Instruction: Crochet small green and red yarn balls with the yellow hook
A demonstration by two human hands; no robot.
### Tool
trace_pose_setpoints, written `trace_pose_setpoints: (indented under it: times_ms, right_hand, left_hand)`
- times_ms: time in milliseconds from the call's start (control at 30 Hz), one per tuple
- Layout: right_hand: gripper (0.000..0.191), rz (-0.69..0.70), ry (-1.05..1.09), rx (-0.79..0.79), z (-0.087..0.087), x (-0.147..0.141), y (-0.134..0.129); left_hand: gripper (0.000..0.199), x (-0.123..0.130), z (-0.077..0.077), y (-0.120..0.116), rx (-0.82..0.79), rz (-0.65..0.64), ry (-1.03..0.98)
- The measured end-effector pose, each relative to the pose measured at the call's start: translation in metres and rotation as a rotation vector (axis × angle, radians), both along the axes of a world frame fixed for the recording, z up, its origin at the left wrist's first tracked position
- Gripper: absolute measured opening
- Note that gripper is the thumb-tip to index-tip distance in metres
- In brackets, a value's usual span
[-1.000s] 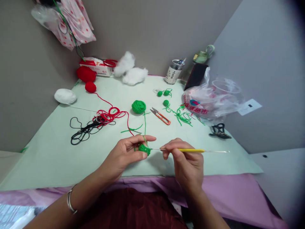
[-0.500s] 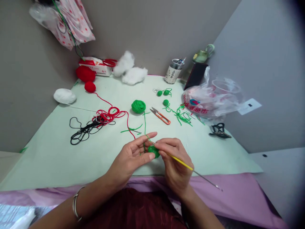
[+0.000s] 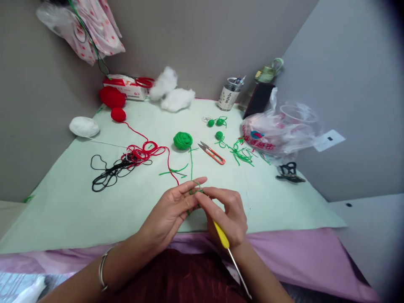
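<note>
My left hand (image 3: 176,204) pinches a small green crochet piece (image 3: 198,192), which the fingers mostly hide. Green yarn (image 3: 191,164) runs from the green yarn ball (image 3: 182,140) down over the raised left index finger. In my right hand (image 3: 229,212) is a crochet hook with a yellow grip (image 3: 221,235); its metal rear end points down toward my lap, and its front tip is at the piece, hard to make out. Both hands meet thumb to thumb above the table's front edge.
Orange-handled thread snips (image 3: 212,153) lie beyond the hands. Green yarn scraps (image 3: 241,152) and small green balls (image 3: 219,122) are right of them. Red yarn (image 3: 143,152) and black cord (image 3: 109,174) tangle at left. White stuffing (image 3: 178,100), a pen cup (image 3: 229,94) and a plastic bag (image 3: 271,132) stand farther back.
My right hand has turned, so the hook's rear end swings downward and nearer my body. The green piece, visible before, is now largely covered by my fingers.
</note>
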State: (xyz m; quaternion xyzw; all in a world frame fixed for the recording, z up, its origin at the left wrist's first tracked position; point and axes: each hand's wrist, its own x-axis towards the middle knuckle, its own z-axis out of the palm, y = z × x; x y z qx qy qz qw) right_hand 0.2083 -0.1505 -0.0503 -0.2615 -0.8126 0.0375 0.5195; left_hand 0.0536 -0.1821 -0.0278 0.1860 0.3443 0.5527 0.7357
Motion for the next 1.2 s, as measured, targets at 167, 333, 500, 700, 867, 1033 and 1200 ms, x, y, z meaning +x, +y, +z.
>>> trace_pose_setpoints:
  times_ms: [167, 333, 500, 700, 867, 1033, 1200]
  right_hand:
    - [0.033, 0.169, 0.240, -0.368, 0.010, 0.007, 0.004]
    - [0.019, 0.360, 0.552, -0.748, 0.018, 0.017, 0.014]
    - [0.018, 0.444, 0.539, -0.821, 0.016, 0.012, 0.012]
    - [0.021, 0.365, 0.387, -0.679, 0.014, 0.004, 0.006]
    - [0.018, 0.499, 0.584, -0.956, 0.009, 0.006, 0.010]
    - [0.021, 0.597, 0.612, -1.068, 0.011, 0.008, 0.015]
    - [0.021, 0.529, 0.420, -0.918, 0.020, 0.016, 0.016]
  left_hand:
    - [0.038, -0.011, 0.002, 0.002, 0.008, -0.121, -0.075]
    - [0.040, -0.024, 0.003, 0.002, 0.007, -0.154, 0.030]
    - [0.040, -0.017, 0.003, 0.002, 0.057, -0.116, 0.128]
    - [0.043, -0.013, -0.001, 0.003, 0.114, -0.088, 0.213]
    - [0.045, -0.017, -0.001, 0.002, 0.160, -0.096, 0.376]
    - [0.045, -0.019, -0.001, 0.002, 0.174, -0.134, 0.438]
    - [0.044, -0.021, 0.001, 0.001, 0.197, -0.121, 0.515]
